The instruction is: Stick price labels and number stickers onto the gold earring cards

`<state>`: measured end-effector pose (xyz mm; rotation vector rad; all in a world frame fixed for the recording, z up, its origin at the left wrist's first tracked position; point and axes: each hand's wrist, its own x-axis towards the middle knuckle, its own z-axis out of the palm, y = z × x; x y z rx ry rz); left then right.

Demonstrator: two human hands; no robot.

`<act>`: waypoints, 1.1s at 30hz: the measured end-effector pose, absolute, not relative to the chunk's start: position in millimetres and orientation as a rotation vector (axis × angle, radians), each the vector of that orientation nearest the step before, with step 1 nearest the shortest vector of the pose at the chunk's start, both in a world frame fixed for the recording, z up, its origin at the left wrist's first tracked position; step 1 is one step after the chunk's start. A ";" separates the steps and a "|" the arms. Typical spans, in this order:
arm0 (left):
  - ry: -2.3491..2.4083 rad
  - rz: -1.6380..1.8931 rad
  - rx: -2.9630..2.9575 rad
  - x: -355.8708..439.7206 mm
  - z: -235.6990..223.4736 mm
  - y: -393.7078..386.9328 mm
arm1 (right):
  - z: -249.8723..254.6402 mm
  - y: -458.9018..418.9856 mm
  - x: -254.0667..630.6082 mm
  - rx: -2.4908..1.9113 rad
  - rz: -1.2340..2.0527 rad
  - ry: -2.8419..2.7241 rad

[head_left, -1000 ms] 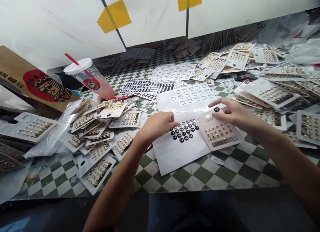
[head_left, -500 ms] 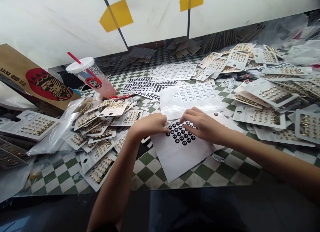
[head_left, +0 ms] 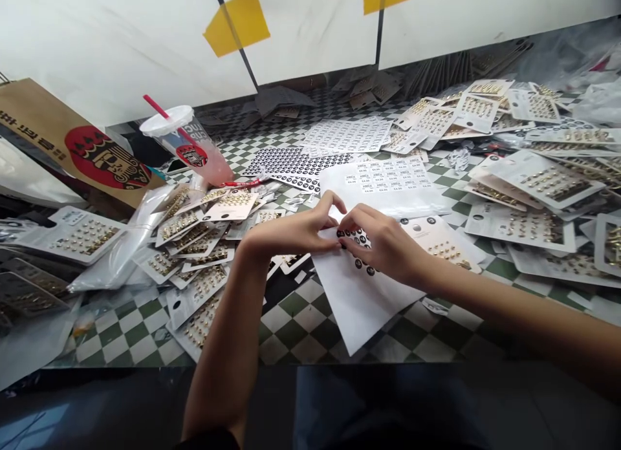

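Note:
A white sheet of round black stickers (head_left: 354, 308) lies tilted on the checkered cloth, its left edge lifted. My left hand (head_left: 301, 227) grips that edge between thumb and fingers. Over the stickers, my right hand (head_left: 378, 240) has thumb and index finger pinched at a black sticker near the left side, close to the left fingertips. It covers part of the sticker rows. Beyond the hands is a sheet of white price labels (head_left: 388, 182). A card of gold earrings (head_left: 439, 246) sits partly under the right forearm.
Piles of earring cards lie left (head_left: 194, 243) and right (head_left: 524, 227). A lidded plastic cup (head_left: 208, 159) with a red straw stands beside a brown paper bag (head_left: 48, 114) at the back left. More label sheets (head_left: 347, 136) lie farther back, before a white panel (head_left: 310, 30).
Both hands have come together at the sheet's left side. The left hand has lifted that edge, and the right hand has closed from loosely spread fingers into a pinch. The view has shifted slightly.

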<state>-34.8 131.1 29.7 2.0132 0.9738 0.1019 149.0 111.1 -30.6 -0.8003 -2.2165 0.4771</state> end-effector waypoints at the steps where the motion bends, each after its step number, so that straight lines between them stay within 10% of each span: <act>1: 0.979 0.096 2.003 -34.1 30.4 130.2 | -30.6 110.3 148.6 -0.815 0.459 -2.210; 33: 1.015 0.236 2.127 -31.1 31.9 127.0 | -24.0 127.1 174.0 -0.888 0.900 -2.193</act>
